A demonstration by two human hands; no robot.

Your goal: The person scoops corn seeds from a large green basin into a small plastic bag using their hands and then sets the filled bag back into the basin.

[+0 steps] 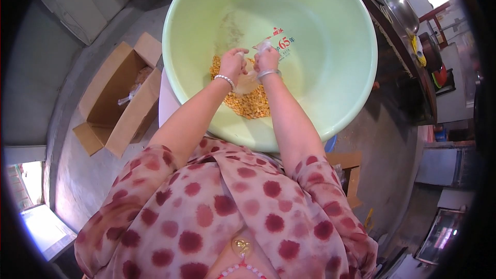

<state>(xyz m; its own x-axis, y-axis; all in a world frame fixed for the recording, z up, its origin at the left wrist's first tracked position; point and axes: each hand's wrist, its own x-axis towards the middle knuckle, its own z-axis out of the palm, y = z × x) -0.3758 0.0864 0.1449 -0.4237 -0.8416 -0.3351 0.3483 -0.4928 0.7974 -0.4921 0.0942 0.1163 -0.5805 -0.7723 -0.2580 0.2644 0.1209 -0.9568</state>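
In front of me stands a big pale green tub (330, 103), with yellow-orange kernels (250, 106) that look like corn heaped on its near left part. A clear plastic bag (245, 83) hangs between my hands, low over the heap. My left hand (233, 65), a beaded bracelet at its wrist, is closed on the bag's left side. On the other side my right hand (267, 60), below a silver bangle, pinches whitish plastic that appears to be the same bag. Whether the bag holds anything is hard to make out.
Left of the tub an open cardboard box (121, 98) sits on the grey floor with plastic packets inside. Another cardboard box (351, 170) is at the lower right. Along the right runs a dark counter (398, 57) bearing a large metal lid (395, 2).
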